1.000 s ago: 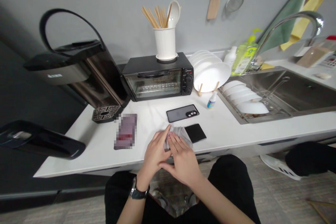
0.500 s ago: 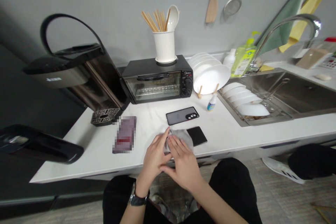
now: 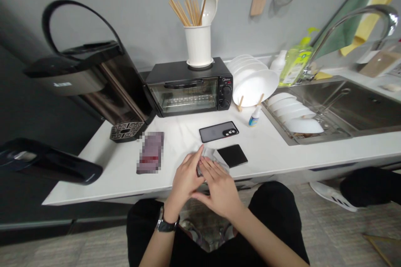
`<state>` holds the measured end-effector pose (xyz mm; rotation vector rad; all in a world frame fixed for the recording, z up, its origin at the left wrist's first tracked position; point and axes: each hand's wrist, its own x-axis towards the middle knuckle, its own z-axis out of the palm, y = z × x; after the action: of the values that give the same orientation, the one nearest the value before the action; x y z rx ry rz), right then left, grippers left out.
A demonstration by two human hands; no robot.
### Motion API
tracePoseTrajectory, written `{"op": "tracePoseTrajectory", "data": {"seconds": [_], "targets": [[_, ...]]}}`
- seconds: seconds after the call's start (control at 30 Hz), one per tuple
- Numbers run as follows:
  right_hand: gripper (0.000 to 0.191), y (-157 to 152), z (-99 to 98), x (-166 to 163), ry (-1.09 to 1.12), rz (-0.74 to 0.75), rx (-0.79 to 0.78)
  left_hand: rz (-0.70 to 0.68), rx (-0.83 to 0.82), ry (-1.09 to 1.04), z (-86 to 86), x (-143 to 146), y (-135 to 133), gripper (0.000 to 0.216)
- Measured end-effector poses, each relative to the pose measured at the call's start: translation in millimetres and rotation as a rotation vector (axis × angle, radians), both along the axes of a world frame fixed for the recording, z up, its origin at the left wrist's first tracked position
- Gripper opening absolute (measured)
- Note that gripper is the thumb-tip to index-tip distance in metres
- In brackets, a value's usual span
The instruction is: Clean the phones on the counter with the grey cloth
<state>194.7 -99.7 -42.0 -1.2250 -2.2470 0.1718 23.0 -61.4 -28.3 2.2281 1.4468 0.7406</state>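
A dark phone [image 3: 235,156] lies near the counter's front edge, its left part hidden by a light grey cloth [image 3: 222,162] and my fingers. My left hand [image 3: 185,178] is around the phone's left end, its index finger stretched along the edge and the thumb hidden in part. With fingers together, my right hand [image 3: 221,190] presses the cloth down on the phone's surface. Just behind lies a black-rimmed phone case [image 3: 217,132] with a camera cutout. A small white spray bottle [image 3: 255,116] with a blue label stands farther right.
A pixelated purplish item [image 3: 151,152] lies left on the white counter [image 3: 119,183]. Behind are a water dispenser [image 3: 109,87], a toaster oven [image 3: 188,96] and plates [image 3: 254,87] in a rack. A sink [image 3: 372,112] is right; a dark cylinder [image 3: 53,160] stands left.
The cloth has slid a little left under my right fingers, baring more of the phone's dark surface. The camera has tilted slightly downward. My left hand stays at the phone's left end.
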Motion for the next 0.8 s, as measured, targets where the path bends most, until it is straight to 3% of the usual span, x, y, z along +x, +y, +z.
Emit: {"op": "tracePoseTrajectory", "data": {"seconds": [0.07, 0.2, 0.3, 0.43, 0.53, 0.67, 0.73, 0.8], "targets": [[0.061, -4, -1.1, 26, -0.03, 0.022, -0.017, 0.001, -0.005, -0.02, 1.8, 0, -2, 0.097], [0.058, 5, -9.1, 80, -0.06, -0.249, 0.088, -0.012, -0.019, -0.063, 6.2, 2, -3, 0.108], [0.07, 10, -8.8, 50, -0.062, -0.258, 0.101, -0.025, -0.016, -0.062, 4.8, 2, 0, 0.105], [0.076, 1, -1.2, -8, -0.004, -0.025, 0.021, -0.012, -0.037, -0.004, 1.0, 0, 0, 0.096], [0.059, 0, -1.4, 20, -0.033, -0.004, 0.006, -0.018, -0.016, -0.027, 2.0, 0, -3, 0.099], [0.057, 10, -8.5, 82, -0.061, -0.25, 0.103, -0.034, 0.008, -0.075, 4.2, 2, -4, 0.107], [0.063, 12, -9.9, 73, -0.07, -0.31, 0.125, -0.034, 0.015, -0.074, 3.3, 2, -1, 0.107], [0.073, 9, -8.8, 40, -0.07, -0.248, 0.111, -0.034, 0.012, -0.049, 1.5, 2, 1, 0.103]]}}
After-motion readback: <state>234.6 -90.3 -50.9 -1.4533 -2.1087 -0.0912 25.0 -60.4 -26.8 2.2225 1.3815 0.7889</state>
